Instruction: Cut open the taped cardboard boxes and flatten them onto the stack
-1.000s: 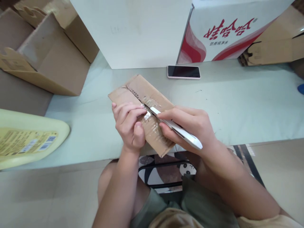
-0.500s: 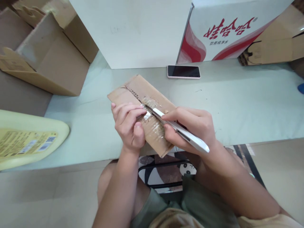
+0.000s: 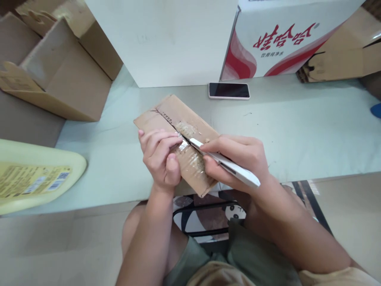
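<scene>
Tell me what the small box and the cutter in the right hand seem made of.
Box: brown cardboard, matte, likely corrugated by its ridged torn seam; glossy clear tape across it. Cutter: smooth white casing, faint sheen, probably plastic.

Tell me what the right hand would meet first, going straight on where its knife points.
Probably fingertips of the left hand, pressed on the cardboard box right beside the knife tip; depth there is unclear.

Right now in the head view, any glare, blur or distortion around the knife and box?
Head view: soft, even light, faint shadows; mild glint on the tape over the cardboard box; utility knife, left hand and right hand sharp, no motion blur; wide-angle perspective splays the white carton and red-printed carton outward.
</scene>
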The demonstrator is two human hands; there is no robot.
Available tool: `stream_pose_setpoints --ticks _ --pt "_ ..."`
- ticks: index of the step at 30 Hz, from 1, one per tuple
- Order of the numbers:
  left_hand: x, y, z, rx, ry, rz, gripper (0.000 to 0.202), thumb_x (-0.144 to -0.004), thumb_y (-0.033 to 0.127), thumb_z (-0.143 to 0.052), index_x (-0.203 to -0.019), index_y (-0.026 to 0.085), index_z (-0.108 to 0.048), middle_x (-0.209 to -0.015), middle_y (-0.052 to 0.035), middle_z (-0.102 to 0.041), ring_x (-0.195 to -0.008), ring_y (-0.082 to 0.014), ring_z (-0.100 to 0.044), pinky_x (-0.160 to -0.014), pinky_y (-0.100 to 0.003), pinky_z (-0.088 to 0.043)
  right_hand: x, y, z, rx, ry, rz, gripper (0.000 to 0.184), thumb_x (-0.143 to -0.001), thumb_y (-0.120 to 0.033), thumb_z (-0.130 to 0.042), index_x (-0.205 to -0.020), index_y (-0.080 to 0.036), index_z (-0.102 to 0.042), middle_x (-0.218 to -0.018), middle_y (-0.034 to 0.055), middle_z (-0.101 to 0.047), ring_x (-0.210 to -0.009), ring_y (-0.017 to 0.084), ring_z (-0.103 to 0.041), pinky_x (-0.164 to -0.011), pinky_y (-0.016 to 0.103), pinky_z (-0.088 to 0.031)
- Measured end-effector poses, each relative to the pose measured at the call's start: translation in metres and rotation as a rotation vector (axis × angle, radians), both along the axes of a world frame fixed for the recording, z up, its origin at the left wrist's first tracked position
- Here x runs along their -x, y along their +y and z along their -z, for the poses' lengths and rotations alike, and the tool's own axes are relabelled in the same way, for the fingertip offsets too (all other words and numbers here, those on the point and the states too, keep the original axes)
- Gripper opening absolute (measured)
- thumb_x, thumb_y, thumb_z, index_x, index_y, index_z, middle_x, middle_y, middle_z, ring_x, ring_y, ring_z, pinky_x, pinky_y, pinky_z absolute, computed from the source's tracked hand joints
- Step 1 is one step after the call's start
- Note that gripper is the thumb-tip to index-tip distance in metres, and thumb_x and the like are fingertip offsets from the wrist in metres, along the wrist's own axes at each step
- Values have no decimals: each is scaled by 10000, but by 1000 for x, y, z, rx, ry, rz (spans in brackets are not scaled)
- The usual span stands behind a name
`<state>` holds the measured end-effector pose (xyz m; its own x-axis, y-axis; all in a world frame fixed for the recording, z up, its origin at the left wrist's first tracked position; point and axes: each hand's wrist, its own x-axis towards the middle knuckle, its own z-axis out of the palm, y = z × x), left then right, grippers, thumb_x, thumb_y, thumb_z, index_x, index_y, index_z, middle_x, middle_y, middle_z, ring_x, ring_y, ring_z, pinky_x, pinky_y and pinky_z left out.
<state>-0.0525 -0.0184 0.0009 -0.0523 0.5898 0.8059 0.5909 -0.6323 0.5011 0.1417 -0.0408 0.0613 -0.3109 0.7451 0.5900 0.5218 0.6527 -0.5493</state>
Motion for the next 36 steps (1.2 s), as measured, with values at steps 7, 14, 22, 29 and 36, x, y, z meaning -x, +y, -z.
stream_pose_setpoints --ticks 7,14,22,29,36 --pt "1 0 1 15 15 -22 426 -1022 492 -391 -895 290 -744 -897 -66 -760 -1008 -308 -672 -1183 -579 -359 1 -1 0 -32 20 21 112 -948 -208 -644 -884 -206 -736 -715 -10 -744 -580 92 -630 -587 191 -476" --pt "0 0 1 -13 -2 -9 406 -1022 463 -397 -920 288 -748 -920 -61 -760 -995 -296 -667 -1160 -561 -381 0 -5 -2 -43 81 49 84 -935 -190 -646 -902 -212 -720 -739 -13 -747 -520 85 -578 -552 206 -469" --pt "0 -2 7 13 3 -66 472 -1027 531 -353 -936 285 -745 -951 -77 -747 -1044 -314 -671 -1205 -601 -364 0 -4 1 -76 46 44 102 -935 -199 -624 -912 -226 -719 -715 -5 -734 -531 103 -605 -546 215 -497" --pt "1 0 14 -125 -8 -106 470 -1015 519 -373 -1102 272 -763 -1203 -86 -706 -1155 -305 -678 -1101 -619 -515 2 -3 3 -117 8 48 108 -971 -199 -648 -937 -204 -751 -723 -4 -747 -570 94 -636 -589 193 -495" --pt "0 2 16 -142 -28 -75 532 -1033 523 -307 -1183 311 -771 -1364 -113 -623 -1336 -341 -598 -1188 -655 -481 3 -4 6 -131 76 39 82 -992 -235 -700 -1001 -196 -772 -789 15 -789 -607 108 -676 -608 200 -532"
